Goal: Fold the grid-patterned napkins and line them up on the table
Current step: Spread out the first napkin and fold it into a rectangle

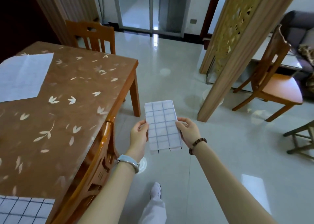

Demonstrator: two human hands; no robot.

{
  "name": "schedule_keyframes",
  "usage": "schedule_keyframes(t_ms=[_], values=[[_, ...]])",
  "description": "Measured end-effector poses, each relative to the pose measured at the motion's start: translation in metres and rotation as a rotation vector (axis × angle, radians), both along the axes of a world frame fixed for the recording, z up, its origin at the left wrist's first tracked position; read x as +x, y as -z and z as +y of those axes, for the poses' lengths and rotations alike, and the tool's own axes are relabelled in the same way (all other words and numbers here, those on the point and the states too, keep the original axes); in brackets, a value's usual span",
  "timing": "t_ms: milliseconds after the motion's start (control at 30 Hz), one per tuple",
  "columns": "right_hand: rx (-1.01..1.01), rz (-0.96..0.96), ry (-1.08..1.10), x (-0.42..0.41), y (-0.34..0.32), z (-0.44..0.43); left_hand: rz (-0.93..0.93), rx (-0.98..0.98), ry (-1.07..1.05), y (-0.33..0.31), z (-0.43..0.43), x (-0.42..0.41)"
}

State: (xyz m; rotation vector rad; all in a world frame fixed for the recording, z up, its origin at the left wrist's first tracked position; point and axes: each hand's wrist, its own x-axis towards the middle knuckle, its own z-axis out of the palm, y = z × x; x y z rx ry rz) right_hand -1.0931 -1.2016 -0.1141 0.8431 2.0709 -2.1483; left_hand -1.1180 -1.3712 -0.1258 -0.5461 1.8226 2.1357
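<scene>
The folded napkin [161, 127] is a long, narrow rectangle of soft white cloth crossed by thin blue-grey lines, three squares wide, with layered edges showing at its far end and short dark marks along its near hem. It hangs in the air above the glossy pale tile floor [212, 155], just off the right side of the table [76, 91] and not touching it. The table is wooden and covered with a smooth brown sheet printed with cream leaves. A pale napkin [22, 76] lies flat on the table's far left part, its grid faint. A second napkin with darker lines [22, 210] lies at the near left edge, cut off by the frame. A varnished wooden chair [102, 155] is tucked against the table's near side.

The left hand [138, 135] pinches the napkin's left edge, fingers curled against the cloth. The right hand [187, 133] grips the right edge in the same way, thumb on top. Both hold it at about mid-length, so the cloth is stretched flat between them.

Both forearms reach forward from the bottom of the view, bare. The left wrist wears a pale band [129, 162], and the right wrist a string of dark wooden beads [198, 145].
</scene>
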Motion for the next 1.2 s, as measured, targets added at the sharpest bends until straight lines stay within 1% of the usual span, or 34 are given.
schedule_keyframes(t_ms=[200,367,533,733,867,1000,1200], values=[[0.013,-0.022,-0.040,-0.082,0.002,-0.002,-0.006,0.046,-0.113,0.003,0.001,-0.070],[-0.046,-0.032,-0.070,-0.130,0.004,0.002,-0.016,0.054,-0.168,0.000,0.004,-0.110],[-0.124,-0.007,-0.068,-0.167,0.003,0.009,0.012,0.023,-0.179,-0.003,0.000,-0.141],[-0.178,-0.016,-0.114,-0.209,0.010,0.015,0.019,0.047,-0.199,0.000,0.001,-0.172],[-0.206,-0.026,-0.177,-0.245,0.017,0.029,0.041,0.030,-0.234,0.002,0.015,-0.199],[-0.226,-0.070,-0.233,-0.286,0.022,0.047,0.012,-0.002,-0.301,0.009,0.033,-0.231],[-0.162,-0.096,-0.343,-0.364,0.026,0.075,0.019,-0.003,-0.424,0.015,0.069,-0.283]])
